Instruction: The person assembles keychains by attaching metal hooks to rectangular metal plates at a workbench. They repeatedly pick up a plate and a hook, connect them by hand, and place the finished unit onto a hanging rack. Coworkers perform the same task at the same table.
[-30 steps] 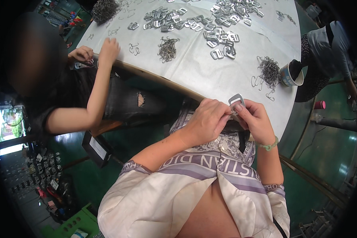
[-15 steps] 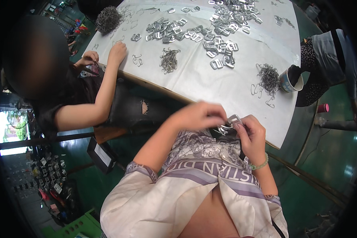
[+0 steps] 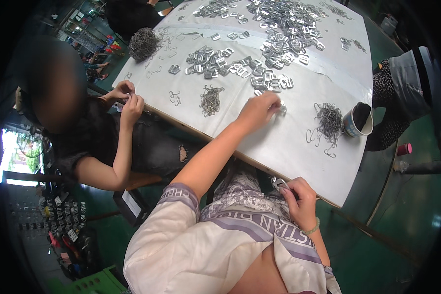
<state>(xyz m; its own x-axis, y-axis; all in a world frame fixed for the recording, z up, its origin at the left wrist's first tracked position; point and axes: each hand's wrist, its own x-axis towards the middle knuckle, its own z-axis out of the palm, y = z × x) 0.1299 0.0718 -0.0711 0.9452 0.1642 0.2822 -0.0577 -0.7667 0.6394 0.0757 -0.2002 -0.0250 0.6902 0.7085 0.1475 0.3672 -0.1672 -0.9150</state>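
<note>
My left hand reaches out over the white table, at the near end of a pile of silver metal buckles. Its fingers are pinched together around a small silver buckle, partly hidden by the fingertips. Low by the table's near edge, my right hand grips another metal buckle between thumb and fingers. A little wire or metal shows at that buckle's far side, too small to make out. A loose heap of bent wire hooks lies right of my left hand.
A paper cup with something dark in it stands at the table's right edge. Another wire-hook heap and a wire ball lie to the left. A co-worker's hands are at the left edge; another person stands at the right.
My left hand has left the right hand and moved forward over the table to the buckle pile. My right hand, still holding a buckle, sits lower in view. The co-worker's hands have come together.
</note>
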